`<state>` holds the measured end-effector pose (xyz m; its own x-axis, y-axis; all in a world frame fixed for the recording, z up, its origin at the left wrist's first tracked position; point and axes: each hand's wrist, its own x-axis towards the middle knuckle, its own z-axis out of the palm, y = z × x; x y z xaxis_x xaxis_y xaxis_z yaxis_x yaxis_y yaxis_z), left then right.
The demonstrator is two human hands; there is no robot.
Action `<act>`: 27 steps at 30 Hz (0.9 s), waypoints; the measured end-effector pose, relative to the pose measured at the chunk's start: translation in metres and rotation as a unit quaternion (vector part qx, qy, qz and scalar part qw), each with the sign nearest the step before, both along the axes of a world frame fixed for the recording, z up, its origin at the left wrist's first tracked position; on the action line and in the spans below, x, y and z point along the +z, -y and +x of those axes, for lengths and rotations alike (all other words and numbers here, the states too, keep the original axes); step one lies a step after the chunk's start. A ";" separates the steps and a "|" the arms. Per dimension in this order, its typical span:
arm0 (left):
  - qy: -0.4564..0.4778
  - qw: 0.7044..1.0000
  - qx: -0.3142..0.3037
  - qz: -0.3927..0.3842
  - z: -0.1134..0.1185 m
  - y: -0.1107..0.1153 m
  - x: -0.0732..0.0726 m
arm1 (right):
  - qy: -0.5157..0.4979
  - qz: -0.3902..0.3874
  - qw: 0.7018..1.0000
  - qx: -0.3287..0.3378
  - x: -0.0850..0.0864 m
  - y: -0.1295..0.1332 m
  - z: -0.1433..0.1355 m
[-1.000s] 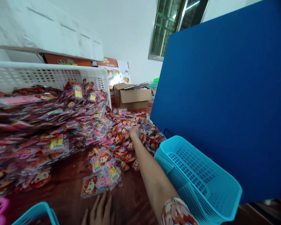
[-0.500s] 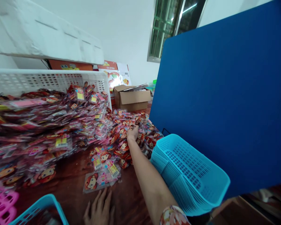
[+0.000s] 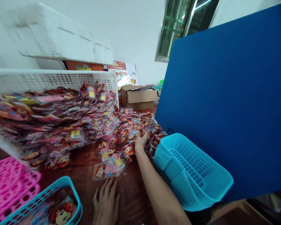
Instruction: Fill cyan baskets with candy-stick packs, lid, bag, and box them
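Observation:
My left hand (image 3: 105,201) lies on the dark red tabletop (image 3: 83,175), fingers spread, just below a clear packet (image 3: 107,170) with a red-haired doll face. Farther out, my right hand (image 3: 141,140) reaches into a loose pile of such packets (image 3: 128,131); its fingers are bent round a packet at the pile. A blue basket (image 3: 77,200) with a few packets inside stands at the bottom left. To the right of my right forearm is a stack of empty blue baskets (image 3: 192,172).
A large white crate (image 3: 112,82) spills packets at the left. Pink baskets (image 3: 11,184) lie at the lower left. An open cardboard box (image 3: 141,100) stands behind the pile. A big blue board (image 3: 224,93) leans at the right.
The view has shifted left, so more of the blue basket and pink baskets shows. My right hand has moved slightly down the pile. My left hand stays by the lone packet.

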<state>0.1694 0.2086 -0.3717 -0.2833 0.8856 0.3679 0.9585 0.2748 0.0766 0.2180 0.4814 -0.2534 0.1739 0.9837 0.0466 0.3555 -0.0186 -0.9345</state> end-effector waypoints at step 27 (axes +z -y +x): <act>0.141 0.987 -0.003 0.070 0.030 0.068 0.057 | 0.257 0.130 0.897 0.334 -0.047 0.116 0.139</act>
<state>0.1996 0.1410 -0.3148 -0.3873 0.8334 0.3943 0.8948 0.2367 0.3786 0.3568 0.3654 -0.3003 -0.5614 0.8044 0.1945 0.5912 0.5542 -0.5860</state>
